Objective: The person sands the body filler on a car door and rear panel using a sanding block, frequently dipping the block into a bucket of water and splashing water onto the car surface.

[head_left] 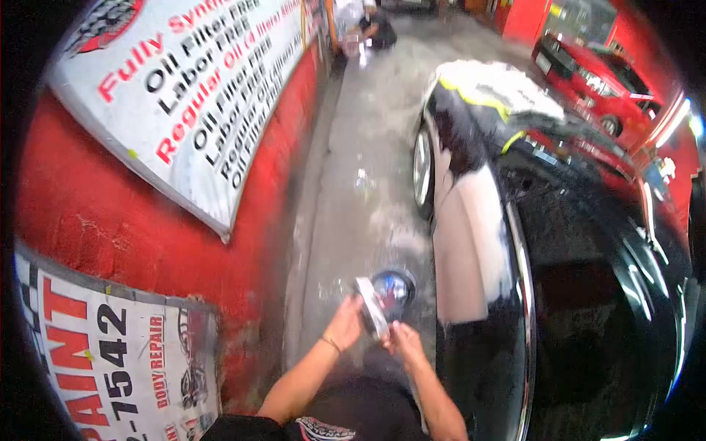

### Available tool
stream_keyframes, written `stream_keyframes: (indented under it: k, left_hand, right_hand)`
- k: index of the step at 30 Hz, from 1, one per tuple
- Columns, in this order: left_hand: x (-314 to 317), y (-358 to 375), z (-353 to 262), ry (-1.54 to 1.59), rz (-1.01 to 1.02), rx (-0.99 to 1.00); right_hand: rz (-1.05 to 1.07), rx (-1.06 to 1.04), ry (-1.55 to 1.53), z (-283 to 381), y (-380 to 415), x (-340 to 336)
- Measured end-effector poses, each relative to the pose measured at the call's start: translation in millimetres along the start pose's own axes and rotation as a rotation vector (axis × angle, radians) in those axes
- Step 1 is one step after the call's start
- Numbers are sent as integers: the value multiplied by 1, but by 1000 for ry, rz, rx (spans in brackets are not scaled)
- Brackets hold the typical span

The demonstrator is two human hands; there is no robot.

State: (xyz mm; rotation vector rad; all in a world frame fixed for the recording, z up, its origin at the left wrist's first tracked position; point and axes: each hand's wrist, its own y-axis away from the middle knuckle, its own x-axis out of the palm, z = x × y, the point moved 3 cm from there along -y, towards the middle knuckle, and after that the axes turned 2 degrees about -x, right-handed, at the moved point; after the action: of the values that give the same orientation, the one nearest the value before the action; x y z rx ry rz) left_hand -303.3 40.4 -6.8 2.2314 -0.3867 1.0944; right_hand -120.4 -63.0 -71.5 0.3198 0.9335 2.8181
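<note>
A wet concrete lane [368, 147] runs away from the camera between a red wall [125, 213] on the left and a black car [573, 294] on the right. The wall carries a large white oil-change sign [191, 95] higher up and a torn poster [110, 360] reading paint and body repair in the near left corner. A red vehicle [596, 73] stands far right, and a crouching person [375, 29] works at the far end of the lane.

Near the bottom centre, both hands meet over the ground just beside the car's door. The left hand [344, 322], with a thin bracelet at the wrist, is closed around the near left end of a flat, light-coloured strip [372, 307], perhaps a folded cloth or pad; blur hides which. The strip's long axis runs diagonally, from far left down to near right, and its lower end reaches the right hand [406, 344]. That hand's fingers curl in toward the strip; whether they pinch it or only touch it cannot be told.

Directly beyond the hands, on the floor, sits a round dark blue container [393, 288], open side up, partly covered by the strip. It lies just past both hands, slightly closer to the right one, and close to the car's side.
</note>
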Motion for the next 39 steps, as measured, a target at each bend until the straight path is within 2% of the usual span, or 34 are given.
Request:
stream_keyframes:
  k: [3, 5, 7, 8, 10, 13, 17, 19, 21, 22, 23, 25, 27, 28, 30, 31, 32, 34, 35, 36, 37, 38, 39]
  left_hand:
    - [-65, -15, 6, 17, -349, 34]
    - [-98, -20, 15, 114, -464, 6]
    - [-157, -25, 48, 128, -499, -55]
    - [-194, -35, 75, 127, -557, -125]
    - [-225, -47, 108, 126, -618, -182]
    - [-257, -65, 152, 177, -586, -268]
    - [-262, -99, 176, 35, -712, -373]
    - [-289, -109, 194, -112, -643, -394]
    - [-318, -115, 201, -522, -613, -429]
    - [-340, -117, 213, -609, -619, -352]
    - [-345, -125, 211, -590, -630, -384]
    - [-345, -145, 200, -801, -746, -450]
    - [-342, -169, 186, -767, -728, -421]
    - [-341, -181, 178, -733, -668, -368]
    - [-346, -192, 167, -645, -641, -332]
    - [-343, -197, 157, -588, -662, -331]
    - [-346, -200, 150, -630, -712, -313]
    - [-353, -204, 151, -610, -783, -197]
    - [-380, -195, 169, -589, -791, -256]
    - [-382, -194, 172, -553, -807, -267]
    - [-383, -194, 177, -623, -778, -202]
    - [-392, -189, 196, -668, -834, -164]
    - [-375, -192, 193, -421, -728, -215]
  right_hand:
    - [-160, 188, -103, -62, -40, -50]
    - [-210, 239, -180, -103, -59, -82]
    - [-311, 327, -219, -139, -83, -106]
    - [-346, 352, -202, -151, -103, -109]
    - [-345, 352, -225, -153, -140, -109]
    - [-261, 382, -310, -184, -201, -98]
    - [-182, 414, -343, -238, -305, -73]
    - [-181, 424, -325, -266, -356, -61]
    - [-160, 414, -259, -311, -414, -56]
    - [-153, 412, -239, -334, -441, -56]
    - [-146, 405, -220, -350, -467, -55]
    - [-209, 420, -265, -383, -511, -54]
    - [-284, 399, -304, -425, -551, -60]
    - [-282, 300, -553, -474, -572, -77]
    - [-443, 293, 11, -551, -619, -102]
    - [-526, 289, 295, -563, -626, -110]
    - [-557, 324, 25, -498, -601, -87]
    - [-218, 537, -474, -438, -570, -76]
    - [-201, 585, -571, -404, -549, -68]
    - [-18, 638, -623, -355, -524, -57]
    - [-4, 697, -657, -305, -490, -43]
    - [30, 659, -641, -277, -458, -36]
    - [137, 822, -859, -256, -427, -34]
